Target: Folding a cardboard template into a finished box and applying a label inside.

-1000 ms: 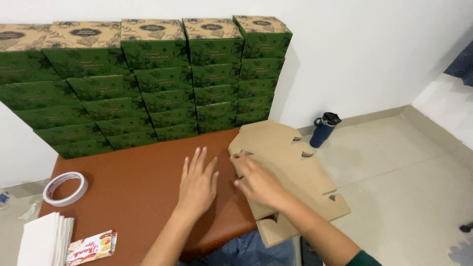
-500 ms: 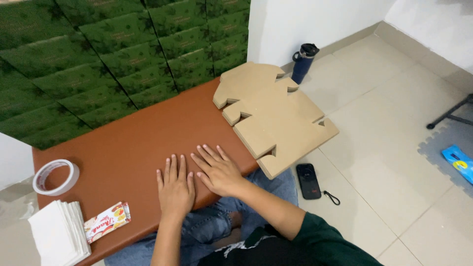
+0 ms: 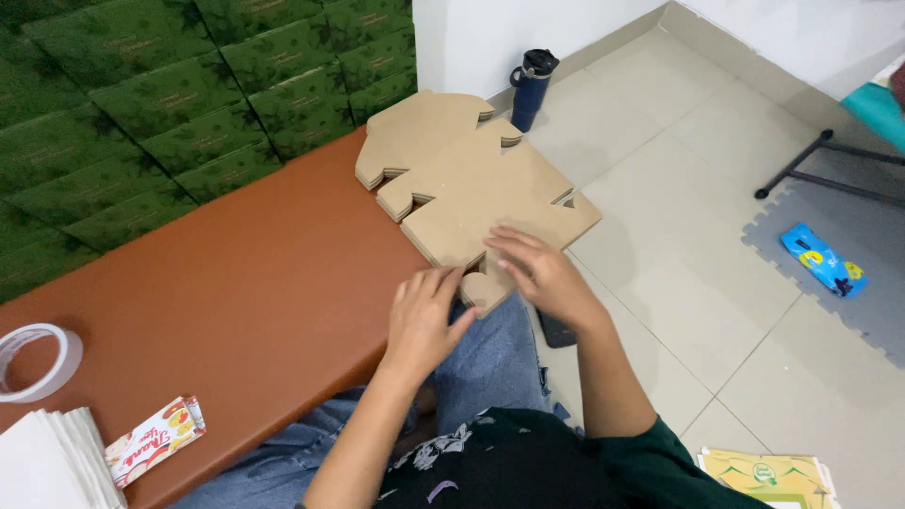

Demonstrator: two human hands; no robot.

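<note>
**Cardboard blanks at the table edge**

We rest both hands, fingers spread and gripping nothing, on the blank stack (image 3: 481,184): left hand (image 3: 421,316) at its near corner, right hand (image 3: 539,269) on top. We judge the next move needs a pinch on the top blank.

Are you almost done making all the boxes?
Lots look done: a wall of green boxes is stacked behind the table. In hand now: the left hand and right hand are on the near edge of the top flat cardboard sheet. Left to do: that pile holds several more flat sheets, none folded yet, so not quite done.
</note>
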